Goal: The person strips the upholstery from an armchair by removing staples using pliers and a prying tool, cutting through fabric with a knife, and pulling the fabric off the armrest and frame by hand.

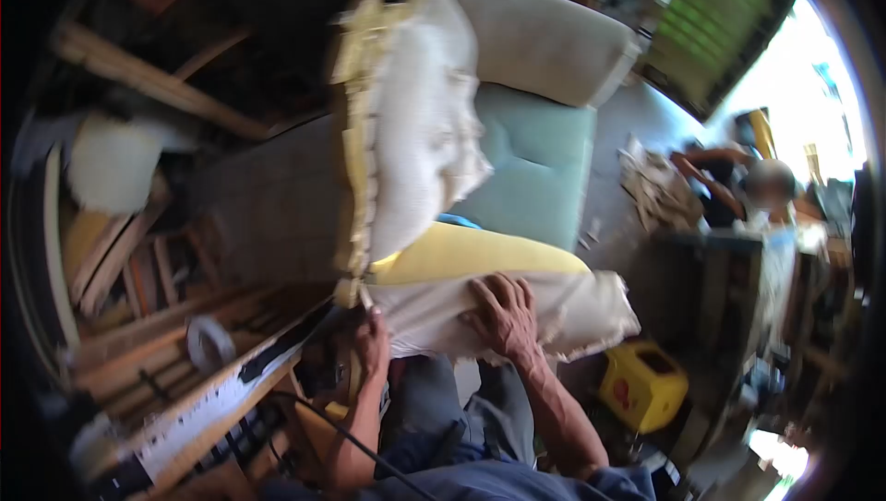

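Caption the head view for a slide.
Left hand by the backrest, right hand on the armrest, where pale fabric leaves yellow foam showing beside the light-green seat.

In front of you, the grey floor [286, 178] carries the armchair [540, 150], and a few pale scraps [593, 228] lie just beside its seat. At your left, 1 grey roll [196, 337] sits on a slatted wooden frame [138, 374].
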{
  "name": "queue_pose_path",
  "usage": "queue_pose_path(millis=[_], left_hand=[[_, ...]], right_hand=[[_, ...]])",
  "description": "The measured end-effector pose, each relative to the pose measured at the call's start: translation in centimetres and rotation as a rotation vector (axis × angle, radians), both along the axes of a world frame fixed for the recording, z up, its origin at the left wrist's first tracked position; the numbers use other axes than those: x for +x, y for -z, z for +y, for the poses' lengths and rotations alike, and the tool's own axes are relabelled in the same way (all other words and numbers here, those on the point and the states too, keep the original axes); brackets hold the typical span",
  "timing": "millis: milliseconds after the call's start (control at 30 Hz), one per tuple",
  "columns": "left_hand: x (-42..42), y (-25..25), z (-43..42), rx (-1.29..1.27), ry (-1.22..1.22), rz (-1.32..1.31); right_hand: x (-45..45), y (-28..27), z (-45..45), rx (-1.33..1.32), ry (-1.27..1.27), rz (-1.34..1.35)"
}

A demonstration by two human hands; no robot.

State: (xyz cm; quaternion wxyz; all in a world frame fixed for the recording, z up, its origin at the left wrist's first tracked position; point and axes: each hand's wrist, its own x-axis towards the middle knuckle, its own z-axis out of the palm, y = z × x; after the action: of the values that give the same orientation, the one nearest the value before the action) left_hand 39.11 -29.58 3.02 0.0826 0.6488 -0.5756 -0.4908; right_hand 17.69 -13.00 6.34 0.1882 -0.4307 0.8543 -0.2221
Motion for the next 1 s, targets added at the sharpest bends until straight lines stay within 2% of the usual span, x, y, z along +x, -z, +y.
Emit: queue_pose_path(millis=[33,100,133,167,200,233,267,367,433,500,567,667,700,733,767,800,867,900,933,967,1000], left_hand=[[-0.2,0.2,0.2,-0.166,0.053,0.011],[-1.2,-2.1,0.6,-0.383,0.152,-0.289],[-2.9,-3.6,0.9,-0.385,0.194,-0.262],[-4.8,-5.1,1.6,-0.696,0.325,-0.249],[-6.2,-6.4,2.6,-1.01,0.448,-0.231],[-8.9,-7.2,4.4,-0.848,0.475,0.022],[-11.5,-7.0,6.0,-0.812,0.634,0.183],[-20.4,-6.0,12.8,-0.594,1.024,0.285],[-25.6,-3.6,16.7,-0.534,1.124,0.331],[-28.8,-1.8,20.2,-0.373,1.238,0.178],[-31.4,-0.6,22.8,-0.433,1.291,0.02],[-33.0,0.6,25.6,-0.552,1.549,-0.34],[-33.6,-1.6,26.5,-0.458,1.638,-0.411],[-33.2,-2.5,26.9,-0.48,1.693,-0.304],[-32.1,-5.3,27.0,-0.5,1.78,-0.065],[-31.4,-7.8,26.6,-0.365,1.947,0.164],[-31.8,-19.4,26.6,0.476,2.152,0.185],[-31.4,-22.1,24.5,0.521,2.391,0.478],[-31.4,-26.4,23.7,0.751,2.441,0.585],[-31.3,-28.5,21.3,0.968,2.462,0.517],[-30.6,-30.1,19.2,1.113,2.462,0.662]], right_hand=[[-1.5,1.1,1.6,-0.138,-0.04,-0.051],[-3.0,1.1,5.2,-0.141,0.433,0.015],[-5.1,-0.3,7.0,0.048,0.645,0.15],[-7.5,-1.7,9.0,0.238,0.844,0.275],[-9.2,-2.5,10.4,0.352,0.97,0.178],[-10.5,-3.0,11.9,0.465,1.092,0.069],[-11.3,-2.3,13.7,0.536,1.098,-0.145],[-10.4,0.9,18.0,0.518,1.064,-0.364],[-9.1,2.6,20.0,0.26,0.973,-0.402],[-7.5,0.5,19.6,0.113,0.994,-0.546],[-6.4,0.7,19.8,0.116,0.881,-0.624],[-6.9,-2.6,22.9,-0.18,0.721,-0.642],[-7.4,-4.2,24.5,-0.23,0.638,-0.672],[-8.3,-6.6,26.6,-0.209,0.663,-0.632],[-8.9,-9.2,28.4,-0.193,0.676,-0.592],[-9.3,-11.1,30.4,-0.254,0.795,-0.544],[-9.8,-17.6,35.2,-0.414,0.968,-0.473],[-9.6,-22.1,36.8,-0.596,1.035,-0.346],[-8.6,-28.4,37.8,-0.7,1.147,-0.231],[-6.7,-33.4,38.4,-0.794,1.142,0.113],[-4.3,-38.0,37.8,-1.059,1.085,0.457]])
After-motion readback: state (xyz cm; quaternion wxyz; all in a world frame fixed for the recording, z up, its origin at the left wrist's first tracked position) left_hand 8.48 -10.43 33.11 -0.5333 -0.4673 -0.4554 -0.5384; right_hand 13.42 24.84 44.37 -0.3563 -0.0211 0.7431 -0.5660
